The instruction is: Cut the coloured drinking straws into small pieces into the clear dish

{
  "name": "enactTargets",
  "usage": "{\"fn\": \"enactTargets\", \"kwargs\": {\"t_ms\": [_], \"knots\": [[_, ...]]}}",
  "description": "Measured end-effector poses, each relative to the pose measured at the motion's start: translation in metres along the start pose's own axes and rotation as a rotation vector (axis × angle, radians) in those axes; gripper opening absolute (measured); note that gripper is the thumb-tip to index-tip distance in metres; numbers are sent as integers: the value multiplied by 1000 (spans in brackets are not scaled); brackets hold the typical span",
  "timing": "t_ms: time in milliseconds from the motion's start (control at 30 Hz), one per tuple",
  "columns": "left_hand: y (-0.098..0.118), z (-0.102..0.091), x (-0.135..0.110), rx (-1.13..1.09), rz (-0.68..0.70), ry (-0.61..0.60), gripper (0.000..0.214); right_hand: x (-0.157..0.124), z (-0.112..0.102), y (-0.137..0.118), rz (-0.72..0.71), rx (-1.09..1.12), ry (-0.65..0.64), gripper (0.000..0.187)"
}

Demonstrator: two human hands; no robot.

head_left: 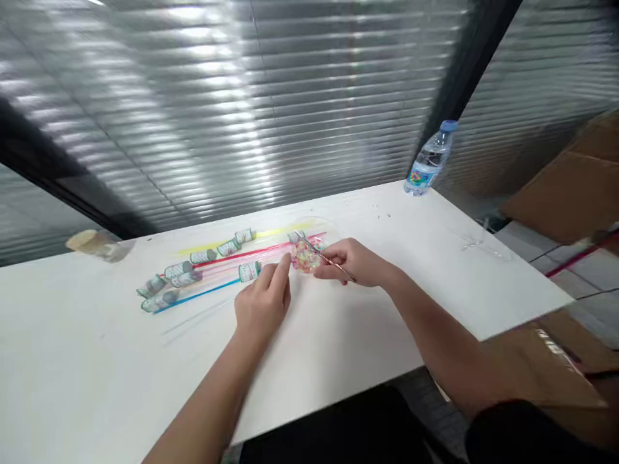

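My right hand (355, 263) is closed on a thin metal tool, tweezers or small scissors (323, 255), whose tip points into a small heap of many-coloured bits (304, 256) on the white table (387, 322). My left hand (264, 303) rests on the table just left of the heap, fingers curled with the forefinger stretched toward it; whether it pinches anything is hidden. Left of the hands lie long coloured straws (227, 258) in yellow, red and blue, with several small green-and-white rolls (178, 269) among them.
A water bottle (429, 160) with a blue cap stands at the table's far right corner. A blurred tan object (97, 243) sits at the far left. Window blinds run behind the table. Brown cardboard (575, 187) lies beyond the right edge.
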State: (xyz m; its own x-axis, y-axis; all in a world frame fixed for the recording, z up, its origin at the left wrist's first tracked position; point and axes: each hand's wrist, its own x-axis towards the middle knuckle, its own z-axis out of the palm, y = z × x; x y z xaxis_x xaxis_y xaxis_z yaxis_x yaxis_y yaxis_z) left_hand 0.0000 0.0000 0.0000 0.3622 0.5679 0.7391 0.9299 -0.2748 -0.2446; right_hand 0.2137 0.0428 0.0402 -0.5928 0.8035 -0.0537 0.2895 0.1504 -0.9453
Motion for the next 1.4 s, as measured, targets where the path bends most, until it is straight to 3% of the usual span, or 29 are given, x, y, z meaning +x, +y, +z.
{"fn": "enactTargets", "kwargs": {"t_ms": [467, 700, 1000, 1400], "knots": [[-2, 4, -4, -82, -60, -24, 40, 1, -2, 2, 41, -56, 14, 49], [-1, 4, -3, -84, -98, -63, 36, 0, -3, 1, -30, -13, 62, 51], [0, 3, -1, -85, -44, 24, 47, 1, -1, 2, -15, -49, -62, 48], [-2, 5, -2, -103, 23, 73, 63, 0, 0, 3, 32, -65, -27, 45]]}}
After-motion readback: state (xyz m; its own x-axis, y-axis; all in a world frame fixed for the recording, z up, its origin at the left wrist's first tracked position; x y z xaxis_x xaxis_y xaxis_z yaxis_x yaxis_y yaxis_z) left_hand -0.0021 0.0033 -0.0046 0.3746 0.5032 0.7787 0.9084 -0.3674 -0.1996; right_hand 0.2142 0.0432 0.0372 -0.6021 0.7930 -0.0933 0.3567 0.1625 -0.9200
